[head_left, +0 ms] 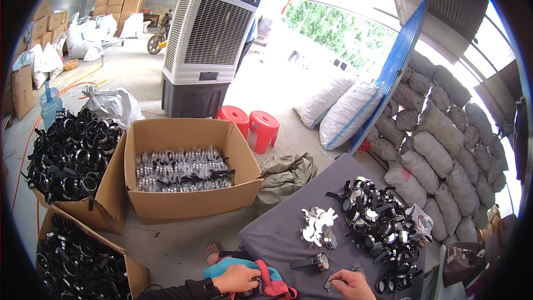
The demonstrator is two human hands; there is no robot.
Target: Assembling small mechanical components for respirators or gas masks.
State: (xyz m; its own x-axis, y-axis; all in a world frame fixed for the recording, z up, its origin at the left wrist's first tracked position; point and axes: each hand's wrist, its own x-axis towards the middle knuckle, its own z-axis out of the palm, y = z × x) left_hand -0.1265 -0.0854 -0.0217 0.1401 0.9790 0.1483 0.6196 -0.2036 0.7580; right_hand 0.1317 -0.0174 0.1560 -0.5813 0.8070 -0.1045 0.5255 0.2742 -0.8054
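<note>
At the lower edge my left hand has its fingers curled closed against a teal and red cloth; a small dark piece shows at its fingertips, too small to name. To its right, my right hand pinches a small thin metal piece just above the grey-covered table. Beyond the two hands, one watch-like piece with a black strap lies by itself. Behind it sits a cluster of flat white and silver round pieces. Several black-strapped watches are heaped at the right, with tiny metal bits nearby.
Left of the table, an open carton holds rows of plastic-wrapped watches. Two more cartons overflow with black-strapped watches. Farther back stand an air cooler, red stools and white sacks. Grey sacks are stacked right.
</note>
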